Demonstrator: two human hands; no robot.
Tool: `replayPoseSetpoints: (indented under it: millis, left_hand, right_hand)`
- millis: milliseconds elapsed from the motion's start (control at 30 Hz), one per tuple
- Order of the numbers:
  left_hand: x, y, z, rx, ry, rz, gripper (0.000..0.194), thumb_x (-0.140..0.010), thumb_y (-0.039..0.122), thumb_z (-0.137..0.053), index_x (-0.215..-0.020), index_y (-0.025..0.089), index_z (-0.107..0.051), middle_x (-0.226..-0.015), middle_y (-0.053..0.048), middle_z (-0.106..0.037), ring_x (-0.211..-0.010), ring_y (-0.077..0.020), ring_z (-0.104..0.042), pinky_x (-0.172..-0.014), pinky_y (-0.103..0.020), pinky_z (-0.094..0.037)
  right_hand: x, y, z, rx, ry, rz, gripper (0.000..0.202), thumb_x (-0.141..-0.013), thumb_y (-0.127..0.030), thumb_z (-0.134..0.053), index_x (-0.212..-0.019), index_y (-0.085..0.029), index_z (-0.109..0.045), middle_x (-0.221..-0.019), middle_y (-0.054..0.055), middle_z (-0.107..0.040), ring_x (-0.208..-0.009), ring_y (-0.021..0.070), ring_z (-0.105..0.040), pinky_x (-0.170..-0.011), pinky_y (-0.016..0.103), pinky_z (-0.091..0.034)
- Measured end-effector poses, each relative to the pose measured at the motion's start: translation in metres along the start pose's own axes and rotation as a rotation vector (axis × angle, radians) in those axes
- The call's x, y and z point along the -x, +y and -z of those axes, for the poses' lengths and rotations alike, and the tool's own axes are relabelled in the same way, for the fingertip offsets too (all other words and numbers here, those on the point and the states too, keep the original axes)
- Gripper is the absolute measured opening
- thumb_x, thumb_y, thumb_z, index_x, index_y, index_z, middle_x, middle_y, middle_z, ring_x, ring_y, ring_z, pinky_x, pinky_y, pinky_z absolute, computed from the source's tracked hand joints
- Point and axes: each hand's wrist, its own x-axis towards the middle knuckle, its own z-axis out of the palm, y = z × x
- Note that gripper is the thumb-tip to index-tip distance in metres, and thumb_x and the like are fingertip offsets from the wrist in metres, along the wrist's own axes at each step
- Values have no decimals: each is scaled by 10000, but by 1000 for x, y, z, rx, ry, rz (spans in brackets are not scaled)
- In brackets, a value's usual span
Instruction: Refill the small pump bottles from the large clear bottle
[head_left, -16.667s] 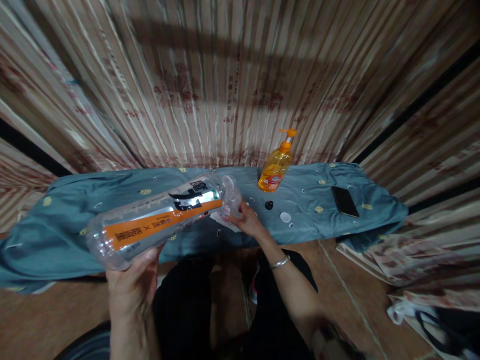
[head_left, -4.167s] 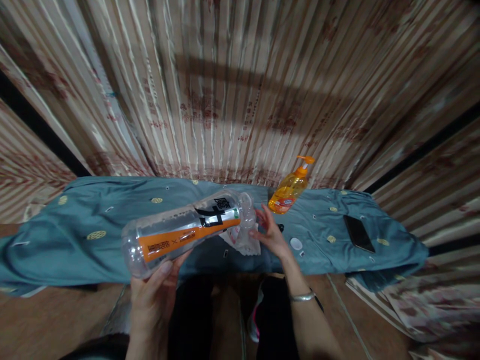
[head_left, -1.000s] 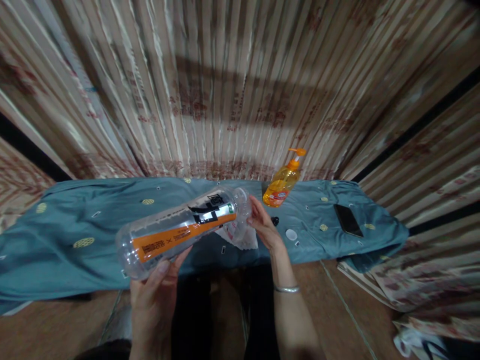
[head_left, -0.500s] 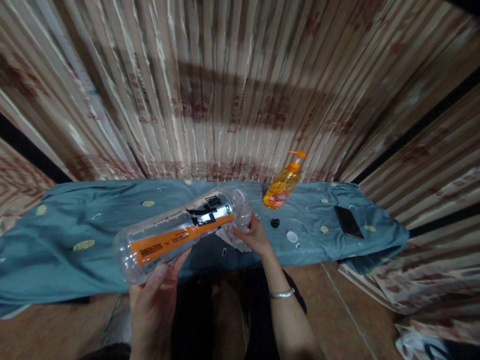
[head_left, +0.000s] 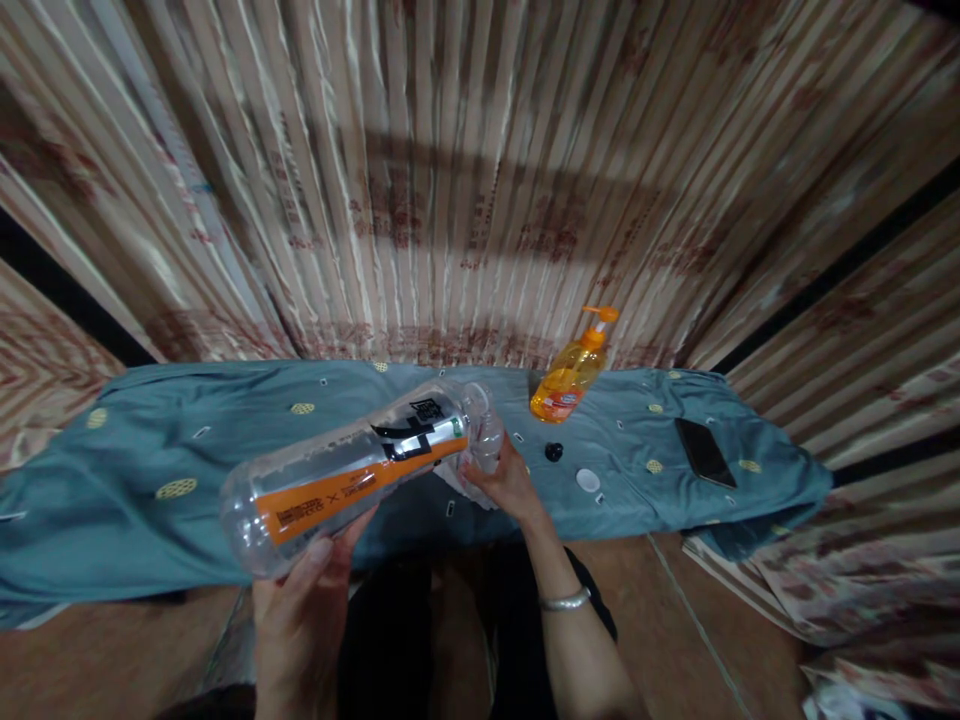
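A large clear plastic bottle with an orange and black label lies tilted in the air, its base at the left and its narrower end at the right. My left hand grips it from below near the base. At the other end, my right hand has its fingers closed around a smaller clear plastic piece, perhaps a bottle, touching the large one. Some pale, crumpled material shows beneath that hand; where it ends is unclear.
On the blue patterned cloth stands an orange pump bottle. In front of it are a small black object and a white disc. A dark phone lies at the right. Striped curtains hang behind.
The large bottle's base has shifted slightly left and down with my left hand. Both hands keep their holds, and the view has moved a little.
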Motion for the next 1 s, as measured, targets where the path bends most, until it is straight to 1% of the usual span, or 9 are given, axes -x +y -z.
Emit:
replayPoseSetpoints:
  millis: [67, 133, 267, 433, 567, 700, 833, 900, 1000]
  left_hand:
    - [0, 0, 2, -8, 11, 11, 488, -588, 417, -1001, -1030, 305, -828, -1078, -46, -830, -1259, -406, -718, -1094, -699, -564]
    - [0, 1, 3, 4, 29, 9, 511, -553, 424, -1013, -1018, 315, -831, -1069, -33, -828, -1276, -411, -707, -1132, -720, -525]
    - [1, 3, 0, 45, 45, 18, 551, -525, 415, -1027, -1030, 308, -834, -1104, -37, -826, -1311, -411, -684, -1199, -716, -458]
    - [2, 7, -3, 56, 43, -1, 480, -538, 425, -1029, -950, 295, -821, -1149, -44, -821, -1410, -423, -610, -1210, -708, -451]
    - [2, 9, -7, 70, 60, -9, 485, -496, 434, -1039, -901, 294, -812, -1175, -38, -814, -1482, -425, -534, -1238, -690, -425]
    - [3, 9, -9, 89, 78, -3, 519, -487, 434, -1037, -939, 297, -822, -1179, -34, -810, -1453, -427, -556, -1249, -698, -407]
    - [3, 6, -8, 100, 101, 13, 584, -477, 429, -1039, -1005, 298, -826, -1153, -26, -808, -1400, -411, -594, -1243, -692, -418]
    - [3, 5, -8, 98, 100, 12, 579, -477, 431, -1040, -992, 281, -820, -1116, -30, -808, -1370, -403, -613, -1222, -682, -450]
    - [2, 4, -9, 97, 98, 2, 559, -470, 449, -1042, -939, 256, -808, -1072, -39, -809, -1344, -395, -630, -1190, -648, -496]
  right_hand:
    - [1, 1, -1, 0, 11, 3, 687, -717, -358, -850, -1364, -257, -644, -1279, 102, -807, -1167, 354, -781, -1052, 536, -621]
    - [3, 1, -3, -5, 19, 6, 683, -724, -361, -850, -1367, -259, -644, -1296, 102, -803, -1181, 349, -778, -1067, 529, -616]
    - [4, 2, -6, -29, 22, 16, 692, -723, -362, -865, -1368, -251, -638, -1320, 112, -794, -1213, 345, -767, -1086, 516, -606]
    - [5, 5, -9, -78, 19, -7, 691, -741, -400, -852, -1376, -253, -622, -1327, 99, -796, -1207, 336, -762, -1102, 531, -592]
    - [6, 4, -10, -87, 6, 19, 724, -738, -397, -857, -1405, -261, -611, -1339, 83, -790, -1228, 335, -750, -1123, 544, -580]
    - [7, 3, -7, -57, -14, 12, 815, -708, -330, -853, -1472, -248, -581, -1309, 92, -791, -1189, 348, -768, -1081, 544, -615]
    - [9, 3, -4, -51, -31, 18, 807, -726, -260, -790, -1498, -261, -558, -1307, 80, -795, -1178, 350, -776, -1084, 572, -614]
    - [9, 5, -4, -45, -35, 27, 792, -736, -262, -777, -1498, -269, -561, -1341, 77, -785, -1196, 342, -771, -1106, 574, -603]
    - [10, 6, -4, -7, -32, 33, 796, -764, -317, -784, -1522, -246, -552, -1374, 100, -769, -1221, 340, -764, -1110, 568, -606]
